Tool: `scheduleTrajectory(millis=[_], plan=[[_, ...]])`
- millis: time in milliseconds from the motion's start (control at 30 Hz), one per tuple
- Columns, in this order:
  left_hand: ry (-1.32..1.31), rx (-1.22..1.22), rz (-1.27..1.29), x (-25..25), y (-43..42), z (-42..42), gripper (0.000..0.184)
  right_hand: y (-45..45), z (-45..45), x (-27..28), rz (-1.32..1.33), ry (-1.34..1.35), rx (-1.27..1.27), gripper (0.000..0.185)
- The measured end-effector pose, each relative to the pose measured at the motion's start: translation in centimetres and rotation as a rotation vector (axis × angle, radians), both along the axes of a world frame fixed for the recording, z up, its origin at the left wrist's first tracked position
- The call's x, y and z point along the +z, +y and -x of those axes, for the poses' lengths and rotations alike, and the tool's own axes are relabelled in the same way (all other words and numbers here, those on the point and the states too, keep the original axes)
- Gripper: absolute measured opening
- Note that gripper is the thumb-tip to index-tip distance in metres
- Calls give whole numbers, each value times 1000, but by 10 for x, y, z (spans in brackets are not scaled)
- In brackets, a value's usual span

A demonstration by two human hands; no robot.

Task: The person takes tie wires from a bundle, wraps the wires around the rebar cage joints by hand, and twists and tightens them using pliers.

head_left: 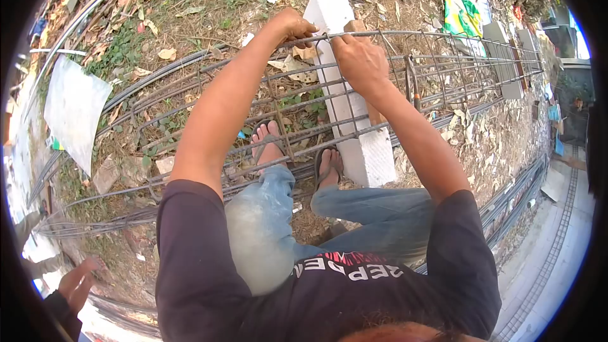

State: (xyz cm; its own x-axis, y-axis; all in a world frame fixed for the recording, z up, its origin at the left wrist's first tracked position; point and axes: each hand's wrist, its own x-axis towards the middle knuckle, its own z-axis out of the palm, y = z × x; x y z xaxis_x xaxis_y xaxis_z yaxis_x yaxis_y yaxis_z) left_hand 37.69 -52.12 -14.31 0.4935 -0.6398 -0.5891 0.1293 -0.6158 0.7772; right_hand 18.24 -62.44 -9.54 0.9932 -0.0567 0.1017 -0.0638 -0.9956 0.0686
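The rebar cage (339, 95) lay across the white block (373, 158), above leaf-strewn ground (468, 136). The left hand (292, 28) bent its fingers at the far bar, their hold impossible to tell; the right hand (364, 62), just right, grasped that bar.

Your left grip (294, 27) and right grip (364, 60) are at the far bar of the rebar cage (286, 136), by the far end of the white beam (377, 158) beneath. Your sandalled feet (268, 141) stand left of the beam's near end, on leaf-strewn ground (456, 139).
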Motion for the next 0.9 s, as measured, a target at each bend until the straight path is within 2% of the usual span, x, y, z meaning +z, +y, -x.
scheduleTrajectory(millis=[233, 333, 433, 633, 733, 900], plan=[[-69, 96, 3, -9, -7, 5, 22, -2, 3, -12, -31, -53, -15, 12], [-31, 151, 107, -14, -2, 9, 20, -1, -1, -9, -36, -40, -36, 13], [-125, 145, 173, -19, -2, 11, 20, -4, -5, -4, -67, -38, -6, 15], [-550, 80, 246, -11, 2, 29, 20, -4, -9, 11, -85, -19, -32, 14], [-727, 28, 425, -15, 7, 32, 21, -24, -29, 16, -65, -62, 2, 14], [-689, -6, 427, -10, 9, 34, 22, -44, -69, 25, -101, 45, 13, 13]])
